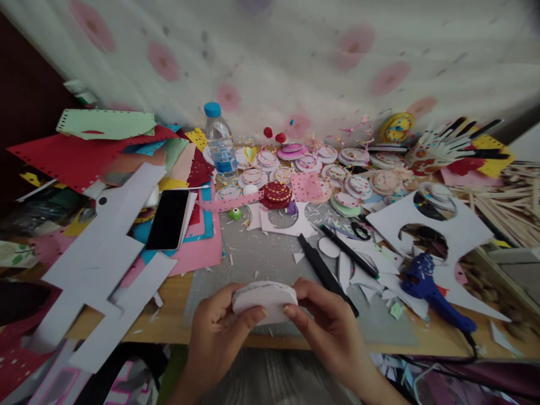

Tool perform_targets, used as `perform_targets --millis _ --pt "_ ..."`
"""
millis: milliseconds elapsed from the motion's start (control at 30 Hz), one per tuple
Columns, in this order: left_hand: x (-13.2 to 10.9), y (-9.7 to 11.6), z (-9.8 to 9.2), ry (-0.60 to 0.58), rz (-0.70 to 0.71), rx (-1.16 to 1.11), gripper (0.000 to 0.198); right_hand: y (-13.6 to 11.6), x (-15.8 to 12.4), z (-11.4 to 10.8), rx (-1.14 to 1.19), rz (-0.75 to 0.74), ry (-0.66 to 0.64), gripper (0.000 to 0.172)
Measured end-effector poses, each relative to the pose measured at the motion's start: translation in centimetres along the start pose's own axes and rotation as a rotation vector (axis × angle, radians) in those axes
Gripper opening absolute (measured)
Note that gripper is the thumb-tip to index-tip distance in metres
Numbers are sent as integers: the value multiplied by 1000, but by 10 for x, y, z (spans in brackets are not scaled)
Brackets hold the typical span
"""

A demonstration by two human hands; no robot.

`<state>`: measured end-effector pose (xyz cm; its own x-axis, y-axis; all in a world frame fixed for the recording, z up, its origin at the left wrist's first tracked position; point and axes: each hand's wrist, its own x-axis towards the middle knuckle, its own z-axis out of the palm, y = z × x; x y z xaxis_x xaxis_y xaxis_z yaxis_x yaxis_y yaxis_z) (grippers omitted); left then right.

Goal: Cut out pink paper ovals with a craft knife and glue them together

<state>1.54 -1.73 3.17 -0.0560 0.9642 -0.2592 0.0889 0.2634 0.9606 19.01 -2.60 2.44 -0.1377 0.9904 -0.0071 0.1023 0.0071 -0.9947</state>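
A white round paper disc (264,299), seemingly of stacked layers with a rough edge, is held up over the front of the grey cutting mat (253,253). My left hand (221,320) grips its left side, thumb on the near face and fingers behind. On the right side, my right hand (323,320) pinches the same disc between thumb and fingers. Just beyond my right hand lie a black marker-like stick (323,267) and a second black pen (350,251). A cut-out white sheet (278,222) with a round hole rests farther back on the mat.
Several decorated paper rounds (310,163) crowd the back beside a water bottle (221,143). At left are a phone (169,219), white card strips (95,253) and coloured paper (93,152). A blue glue gun (434,292), scissors (360,229) and paper scraps lie right.
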Motion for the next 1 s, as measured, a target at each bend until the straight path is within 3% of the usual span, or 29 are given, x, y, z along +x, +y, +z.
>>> perform_targets --millis 300,467,633,800,1000 --pt "-5 2 4 3 14 54 23 2 -2 12 -14 31 93 27" --pt "0 3 4 13 -13 -35 26 4 3 5 60 48 19 23" --pt "4 2 -1 -124 -135 -243 32 -6 10 -9 187 -18 16 12" --pt "3 0 -3 -206 -212 -279 35 -12 12 -11 161 -89 -12 7" --pt "13 -11 -8 -147 -185 -263 36 5 14 -13 131 1 126 31"
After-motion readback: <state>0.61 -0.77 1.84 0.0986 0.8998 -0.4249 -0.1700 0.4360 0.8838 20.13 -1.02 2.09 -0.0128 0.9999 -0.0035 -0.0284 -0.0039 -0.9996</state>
